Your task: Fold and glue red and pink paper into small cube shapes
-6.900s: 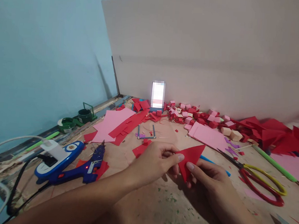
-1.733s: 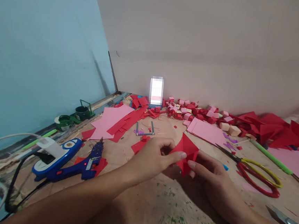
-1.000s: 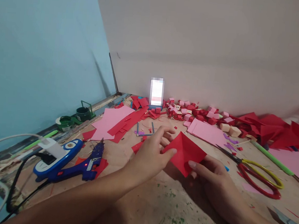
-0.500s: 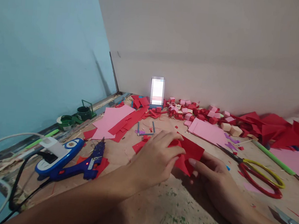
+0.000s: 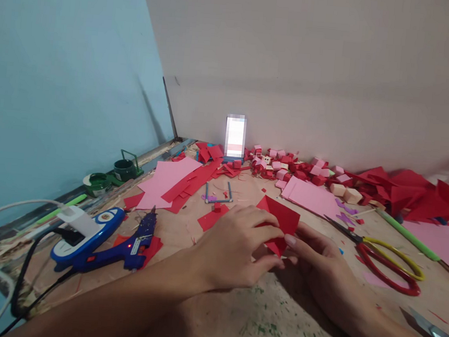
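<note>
A piece of red paper (image 5: 283, 215), creased and bent, is held up between both hands just above the table. My left hand (image 5: 241, 243) reaches across from the left, its curled fingers closed on the paper's near left side and hiding part of it. My right hand (image 5: 315, 252) pinches the right edge, thumb in front and fingers behind. Beyond my left hand, a flat red paper piece (image 5: 212, 219) lies on the table with a small red cube (image 5: 218, 208) on it.
A blue glue gun (image 5: 126, 254) and a power strip (image 5: 85, 235) are at left. Scissors (image 5: 382, 255) and a cutter blade (image 5: 436, 331) lie at right. Pink sheets (image 5: 312, 197), small paper cubes (image 5: 283, 166) and a lit phone (image 5: 235, 135) stand farther back.
The red paper has bent more sharply and tilted upward between my hands. My left fingers have shifted lower, with the thumb now near the paper's bottom corner.
</note>
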